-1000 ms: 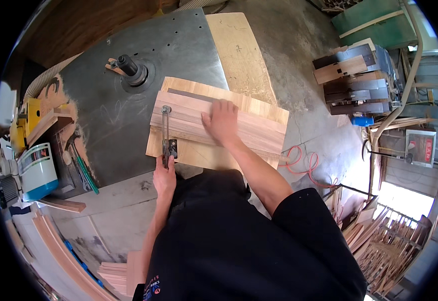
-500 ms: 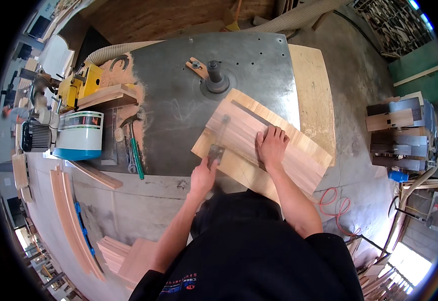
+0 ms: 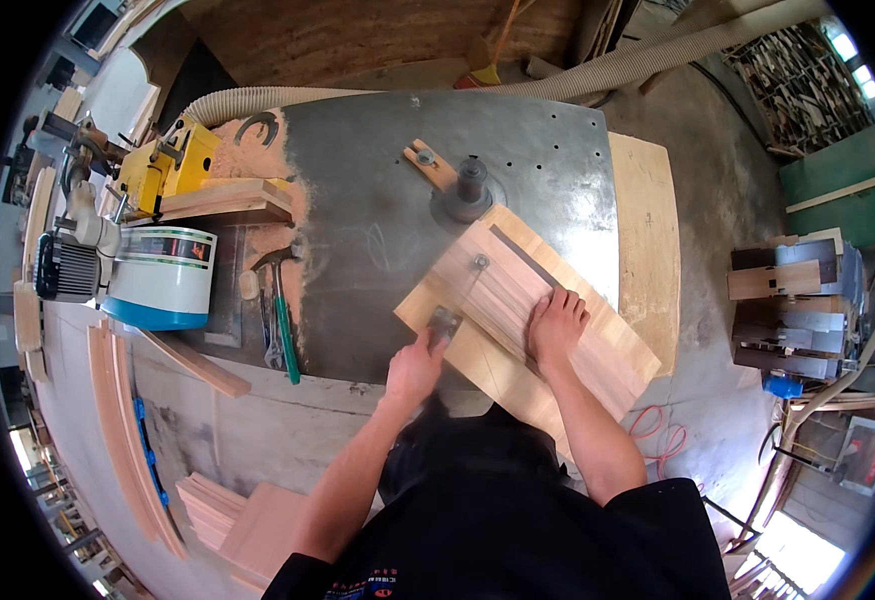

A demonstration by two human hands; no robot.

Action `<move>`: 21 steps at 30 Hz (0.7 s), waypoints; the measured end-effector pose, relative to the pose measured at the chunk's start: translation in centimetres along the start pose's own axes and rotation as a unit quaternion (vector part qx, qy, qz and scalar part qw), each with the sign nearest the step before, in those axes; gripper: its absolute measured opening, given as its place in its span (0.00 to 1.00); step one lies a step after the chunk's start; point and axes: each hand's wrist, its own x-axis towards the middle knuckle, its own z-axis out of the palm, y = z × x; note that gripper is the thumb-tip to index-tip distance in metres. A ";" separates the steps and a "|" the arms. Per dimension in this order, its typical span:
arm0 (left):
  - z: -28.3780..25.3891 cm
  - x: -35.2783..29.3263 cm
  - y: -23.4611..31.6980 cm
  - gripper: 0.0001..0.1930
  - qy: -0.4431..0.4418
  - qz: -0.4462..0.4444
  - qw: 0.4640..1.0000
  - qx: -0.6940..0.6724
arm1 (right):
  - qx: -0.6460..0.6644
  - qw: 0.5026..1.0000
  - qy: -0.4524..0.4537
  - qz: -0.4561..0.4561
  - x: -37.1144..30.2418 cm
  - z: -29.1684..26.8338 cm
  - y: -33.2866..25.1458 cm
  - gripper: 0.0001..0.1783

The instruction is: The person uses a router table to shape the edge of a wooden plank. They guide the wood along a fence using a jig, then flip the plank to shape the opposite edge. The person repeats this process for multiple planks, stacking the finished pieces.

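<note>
A pale wooden jig board [image 3: 597, 365] lies on the grey metal machine table [image 3: 377, 230], one corner next to the dark upright spindle [image 3: 469, 182]. On it rests a narrower strip of reddish wood [image 3: 502, 290] held under a clamp bar. My left hand [image 3: 415, 368] grips the metal clamp handle [image 3: 444, 322] at the board's near left edge. Spread flat, my right hand [image 3: 555, 324] presses on the strip on the board.
A hammer and green-handled tool [image 3: 282, 320] lie at the table's left. Behind them stand a white-and-blue motor unit [image 3: 157, 278], a yellow machine [image 3: 162, 168] and a dust hose [image 3: 287, 98]. Wooden strips [image 3: 122, 420] lie on the floor left; stacked parts [image 3: 787, 300] stand right.
The view has swung, so the table and board now sit further right and more turned. Both hands stay on the board, the left still on the clamp handle.
</note>
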 end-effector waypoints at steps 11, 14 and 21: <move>-1.3 2.4 0.4 0.20 -0.029 0.026 0.999 -0.006 | -0.031 0.999 0.019 0.015 1.2 0.0 -1.0 0.17; -1.4 3.0 0.3 0.20 -0.034 0.037 0.999 -0.015 | -0.036 0.999 0.021 0.027 1.5 0.1 -1.3 0.17; -1.9 4.5 0.6 0.19 -0.044 0.067 0.997 0.004 | -0.059 0.997 0.021 0.048 2.2 0.1 -1.5 0.18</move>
